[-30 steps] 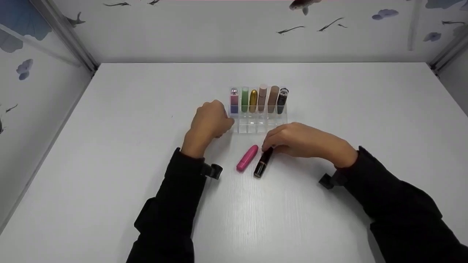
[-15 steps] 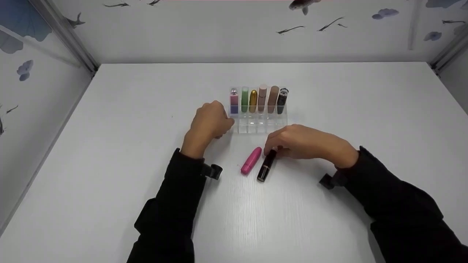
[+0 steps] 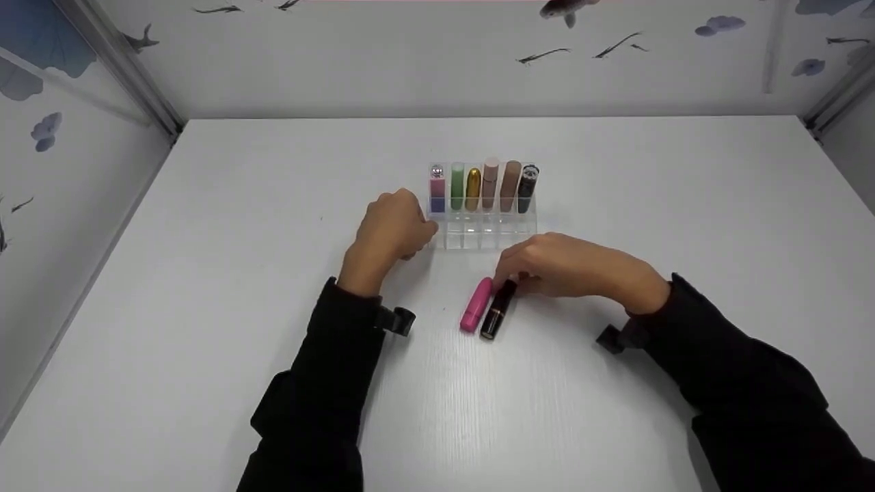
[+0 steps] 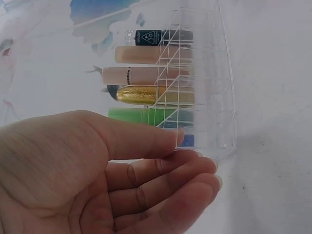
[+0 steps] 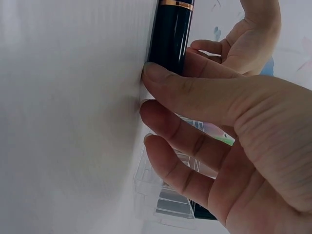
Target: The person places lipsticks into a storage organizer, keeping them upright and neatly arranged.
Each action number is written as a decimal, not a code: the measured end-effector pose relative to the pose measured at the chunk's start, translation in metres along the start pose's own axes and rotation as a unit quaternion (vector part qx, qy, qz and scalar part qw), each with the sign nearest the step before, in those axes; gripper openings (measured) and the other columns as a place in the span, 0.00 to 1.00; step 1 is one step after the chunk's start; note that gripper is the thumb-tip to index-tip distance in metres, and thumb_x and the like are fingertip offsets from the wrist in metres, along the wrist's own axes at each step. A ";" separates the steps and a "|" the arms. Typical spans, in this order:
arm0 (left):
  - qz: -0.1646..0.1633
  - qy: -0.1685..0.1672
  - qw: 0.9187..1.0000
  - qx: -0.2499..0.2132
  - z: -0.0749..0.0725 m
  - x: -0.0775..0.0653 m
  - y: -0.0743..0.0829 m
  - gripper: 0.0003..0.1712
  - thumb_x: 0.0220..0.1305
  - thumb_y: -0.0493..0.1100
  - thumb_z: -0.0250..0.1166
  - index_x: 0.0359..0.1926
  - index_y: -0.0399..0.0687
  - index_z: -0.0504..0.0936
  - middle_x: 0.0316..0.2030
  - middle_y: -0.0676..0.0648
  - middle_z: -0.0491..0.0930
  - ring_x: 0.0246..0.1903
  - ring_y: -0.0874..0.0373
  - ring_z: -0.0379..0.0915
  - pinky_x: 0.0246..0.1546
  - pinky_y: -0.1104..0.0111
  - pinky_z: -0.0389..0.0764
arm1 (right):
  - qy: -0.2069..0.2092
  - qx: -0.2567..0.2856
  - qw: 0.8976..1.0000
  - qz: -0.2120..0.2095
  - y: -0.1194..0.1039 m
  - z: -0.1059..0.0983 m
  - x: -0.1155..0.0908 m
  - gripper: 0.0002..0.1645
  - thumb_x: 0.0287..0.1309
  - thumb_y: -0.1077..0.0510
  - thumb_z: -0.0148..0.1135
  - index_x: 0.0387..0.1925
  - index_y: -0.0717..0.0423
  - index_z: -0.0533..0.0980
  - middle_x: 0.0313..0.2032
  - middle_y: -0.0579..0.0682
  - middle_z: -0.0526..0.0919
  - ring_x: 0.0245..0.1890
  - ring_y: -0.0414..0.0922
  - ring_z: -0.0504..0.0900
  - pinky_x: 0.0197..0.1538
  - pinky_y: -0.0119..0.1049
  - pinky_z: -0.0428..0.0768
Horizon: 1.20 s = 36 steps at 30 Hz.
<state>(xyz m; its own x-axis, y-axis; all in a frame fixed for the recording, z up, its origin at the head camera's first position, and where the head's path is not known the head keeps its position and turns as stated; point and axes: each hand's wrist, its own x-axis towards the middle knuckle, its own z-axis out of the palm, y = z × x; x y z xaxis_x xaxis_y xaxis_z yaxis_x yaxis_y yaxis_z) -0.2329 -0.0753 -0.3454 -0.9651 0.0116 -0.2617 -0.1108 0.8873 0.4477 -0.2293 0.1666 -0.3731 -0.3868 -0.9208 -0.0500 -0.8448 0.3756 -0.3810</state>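
Observation:
My left hand (image 3: 393, 224) is at the left end of a clear lipstick holder (image 3: 473, 239), its thumb and fingers pinching the near left corner. In the left wrist view the thumb lies over that corner and the other fingers curl beside it. On the table in front of the holder, my right hand (image 3: 567, 264) pinches the upper end of a black lipstick (image 3: 493, 321) with a gold band between thumb and index finger. The remaining fingers are loosely bent in the right wrist view. A pink lipstick (image 3: 476, 305) lies just left of the black one, nearly parallel to it.
Several lipsticks stand along the holder's back row, among them a green tube (image 3: 457, 186), a gold tube (image 3: 473, 188) and a black patterned tube (image 3: 528, 188). The holder's front compartments are bare. White panels with painted fish enclose the white table (image 3: 273, 178).
The pink lipstick has rolled right, up close to the black one. My right hand has shifted slightly toward me and right with the black lipstick, then stopped. My left hand stays in place.

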 end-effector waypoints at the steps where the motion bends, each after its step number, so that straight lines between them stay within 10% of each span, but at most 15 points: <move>1: 0.001 0.001 1.000 0.001 0.000 0.000 0.000 0.19 0.60 0.44 0.58 0.14 0.45 0.78 0.10 0.50 0.73 0.10 0.62 0.66 0.10 0.74 0.64 | 0.000 0.001 1.000 0.000 0.000 0.000 0.000 0.16 0.51 0.67 0.66 0.41 0.48 0.82 0.37 0.40 0.85 0.39 0.36 0.81 0.47 0.36 0.80; 22: 0.015 0.028 0.999 0.023 -0.005 -0.004 0.002 0.15 0.61 0.49 0.61 0.30 0.41 0.85 0.22 0.47 0.79 0.20 0.58 0.70 0.16 0.71 0.69 | -0.005 -0.022 0.999 0.041 0.005 -0.021 -0.014 0.15 0.54 0.66 0.64 0.43 0.49 0.80 0.40 0.42 0.83 0.36 0.37 0.78 0.40 0.35 0.78; 36: 0.043 0.069 0.996 0.029 -0.019 -0.022 0.014 0.17 0.62 0.52 0.61 0.29 0.44 0.86 0.22 0.48 0.81 0.21 0.58 0.69 0.18 0.71 0.68 | 0.137 -0.076 0.987 0.043 0.009 -0.032 -0.020 0.13 0.54 0.65 0.65 0.42 0.51 0.79 0.37 0.43 0.82 0.29 0.37 0.74 0.31 0.32 0.72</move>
<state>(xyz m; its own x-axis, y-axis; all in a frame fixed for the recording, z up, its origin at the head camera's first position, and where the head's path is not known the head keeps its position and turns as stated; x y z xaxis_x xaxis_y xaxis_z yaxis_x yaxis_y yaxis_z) -0.2177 -0.0723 -0.3172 -0.9943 0.0292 -0.1022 -0.0157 0.9108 0.4125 -0.2408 0.1913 -0.3455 -0.5271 -0.8297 0.1837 -0.8424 0.4817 -0.2416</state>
